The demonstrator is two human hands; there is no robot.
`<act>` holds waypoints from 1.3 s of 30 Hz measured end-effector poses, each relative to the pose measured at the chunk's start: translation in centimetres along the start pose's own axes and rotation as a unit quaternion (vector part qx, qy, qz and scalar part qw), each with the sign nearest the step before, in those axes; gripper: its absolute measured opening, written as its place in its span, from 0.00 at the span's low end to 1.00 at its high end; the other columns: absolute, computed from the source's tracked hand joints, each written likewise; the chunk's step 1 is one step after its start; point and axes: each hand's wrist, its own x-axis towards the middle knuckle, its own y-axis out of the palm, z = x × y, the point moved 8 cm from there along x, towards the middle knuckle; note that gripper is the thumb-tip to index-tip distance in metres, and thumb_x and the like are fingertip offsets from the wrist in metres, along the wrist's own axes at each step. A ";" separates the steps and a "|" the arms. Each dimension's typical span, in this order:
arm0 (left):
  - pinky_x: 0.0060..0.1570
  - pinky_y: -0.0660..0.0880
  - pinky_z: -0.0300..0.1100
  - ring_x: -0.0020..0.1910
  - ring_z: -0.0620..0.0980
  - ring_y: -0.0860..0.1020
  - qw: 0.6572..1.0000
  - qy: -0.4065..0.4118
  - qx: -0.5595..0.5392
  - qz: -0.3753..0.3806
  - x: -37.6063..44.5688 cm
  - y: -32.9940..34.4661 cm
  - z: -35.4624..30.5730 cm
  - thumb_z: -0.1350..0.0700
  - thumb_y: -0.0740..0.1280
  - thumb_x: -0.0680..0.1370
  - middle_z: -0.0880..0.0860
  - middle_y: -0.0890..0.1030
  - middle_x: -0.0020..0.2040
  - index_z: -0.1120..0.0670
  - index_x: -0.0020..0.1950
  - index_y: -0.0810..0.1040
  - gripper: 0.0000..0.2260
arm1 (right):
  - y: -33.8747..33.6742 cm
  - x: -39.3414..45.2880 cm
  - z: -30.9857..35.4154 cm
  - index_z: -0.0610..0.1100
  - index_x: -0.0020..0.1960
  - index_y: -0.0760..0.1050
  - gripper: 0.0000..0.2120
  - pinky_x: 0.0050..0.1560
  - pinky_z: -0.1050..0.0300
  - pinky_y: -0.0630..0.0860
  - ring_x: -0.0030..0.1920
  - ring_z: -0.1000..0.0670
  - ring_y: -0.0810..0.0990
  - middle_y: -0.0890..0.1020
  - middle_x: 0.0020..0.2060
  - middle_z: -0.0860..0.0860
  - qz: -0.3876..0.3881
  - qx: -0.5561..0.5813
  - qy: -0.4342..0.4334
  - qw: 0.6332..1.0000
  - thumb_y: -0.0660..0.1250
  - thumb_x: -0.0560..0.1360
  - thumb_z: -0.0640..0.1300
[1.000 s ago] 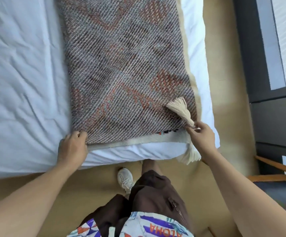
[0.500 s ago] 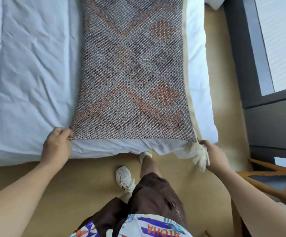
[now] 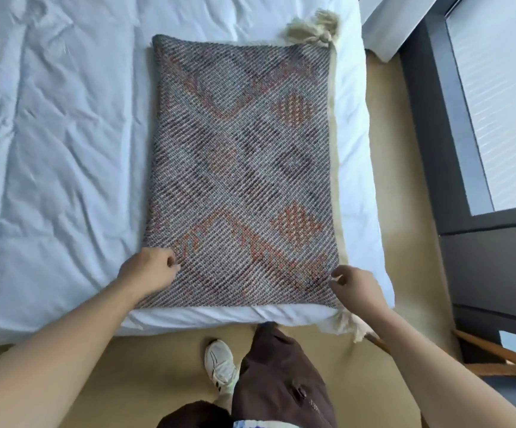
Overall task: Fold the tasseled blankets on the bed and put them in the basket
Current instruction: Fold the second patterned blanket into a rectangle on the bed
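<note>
A woven grey and rust tasseled blanket (image 3: 241, 168) lies folded into a flat rectangle on the right part of the white bed (image 3: 55, 149). Cream tassels (image 3: 313, 29) bunch at its far right corner, and another tassel (image 3: 347, 322) hangs off the near right corner over the bed's edge. My left hand (image 3: 148, 270) pinches the blanket's left edge near the front corner with curled fingers. On the right edge near the front corner, my right hand (image 3: 355, 285) pinches the fabric. No basket is in view.
I stand at the foot of the bed on a tan floor (image 3: 157, 366), one white shoe (image 3: 221, 364) forward. A dark window frame (image 3: 454, 180) runs along the right. A wooden frame (image 3: 491, 353) sits at the lower right.
My right hand dropped the tassel it held over the blanket. Both hands left the front corners and now pinch the side edges slightly farther up. The far, tasseled end has come into view.
</note>
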 end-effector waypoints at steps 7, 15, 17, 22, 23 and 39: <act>0.53 0.77 0.49 0.51 0.55 0.76 0.994 0.017 -0.059 -0.087 12.7 -12.7 -8.5 0.47 0.65 0.79 0.56 0.80 0.58 0.50 0.62 0.78 0.14 | -12.2 15.7 14.7 0.46 0.66 0.78 0.19 0.54 0.53 0.77 0.54 0.43 0.83 0.85 0.54 0.45 -0.065 0.065 -0.095 0.991 0.70 0.77 0.50; 0.59 0.74 0.54 0.59 0.63 0.76 0.978 -0.013 -0.083 -0.190 27.8 -21.2 -11.6 0.49 0.69 0.78 0.60 0.78 0.62 0.53 0.65 0.77 0.17 | -26.1 35.6 25.1 0.46 0.74 0.70 0.27 0.58 0.47 0.75 0.59 0.36 0.79 0.79 0.62 0.39 -0.211 0.027 -0.156 0.965 0.69 0.76 0.51; 0.61 0.73 0.56 0.61 0.63 0.74 0.974 0.002 -0.062 -0.217 29.9 -22.4 -12.9 0.50 0.69 0.77 0.60 0.77 0.64 0.54 0.67 0.77 0.19 | -29.1 39.3 26.2 0.45 0.75 0.66 0.31 0.62 0.44 0.73 0.63 0.34 0.75 0.76 0.63 0.37 -0.249 0.041 -0.125 0.960 0.69 0.75 0.52; 0.69 0.67 0.57 0.72 0.60 0.66 0.970 0.018 -0.046 -0.237 33.6 -24.8 -17.4 0.44 0.65 0.79 0.57 0.68 0.75 0.50 0.75 0.69 0.26 | -31.8 43.7 27.4 0.48 0.60 0.79 0.13 0.52 0.48 0.75 0.55 0.36 0.80 0.80 0.57 0.40 -0.281 0.042 -0.112 0.952 0.64 0.79 0.51; 0.70 0.66 0.57 0.74 0.59 0.64 0.971 0.028 -0.039 -0.234 34.1 -25.1 -18.2 0.43 0.65 0.79 0.56 0.66 0.77 0.49 0.76 0.67 0.27 | -32.4 43.6 28.2 0.48 0.58 0.80 0.12 0.49 0.48 0.75 0.52 0.36 0.81 0.82 0.54 0.40 -0.306 0.027 -0.154 0.939 0.63 0.80 0.50; 0.75 0.58 0.59 0.77 0.62 0.61 0.968 -0.079 -0.050 -0.232 22.5 -12.9 -6.4 0.44 0.60 0.82 0.60 0.62 0.79 0.54 0.78 0.64 0.27 | -14.0 27.8 10.4 0.42 0.37 0.73 0.21 0.35 0.50 0.70 0.32 0.48 0.72 0.76 0.30 0.46 -0.080 0.262 -0.006 0.962 0.74 0.73 0.58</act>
